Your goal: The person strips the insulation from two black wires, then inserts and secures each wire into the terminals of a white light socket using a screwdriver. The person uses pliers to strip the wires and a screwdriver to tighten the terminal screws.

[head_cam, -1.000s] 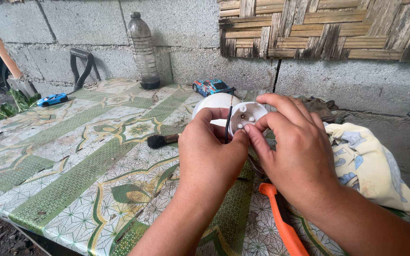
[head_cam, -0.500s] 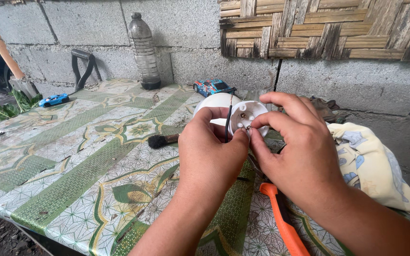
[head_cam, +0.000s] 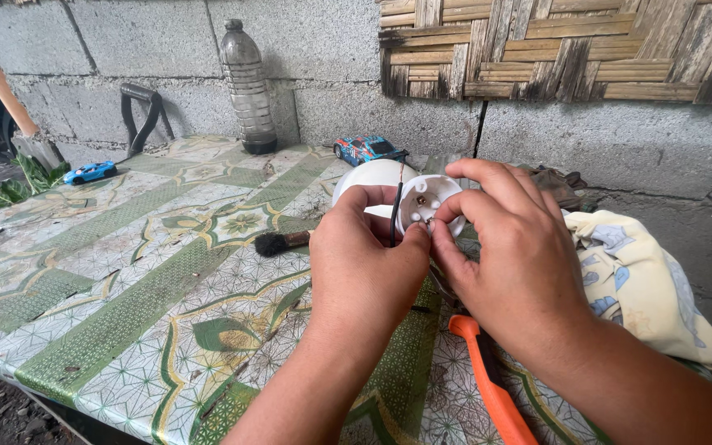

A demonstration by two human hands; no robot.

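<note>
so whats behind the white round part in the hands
Behind the white round part, held by the left hand and right hand, a white dome shows. The dome's lower side is covered by the hands.

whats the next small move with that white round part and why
Probably steady the white round fitting with the left hand while the right hand fingertips work the thin black wire at its face; both hands already pinch there.
</note>
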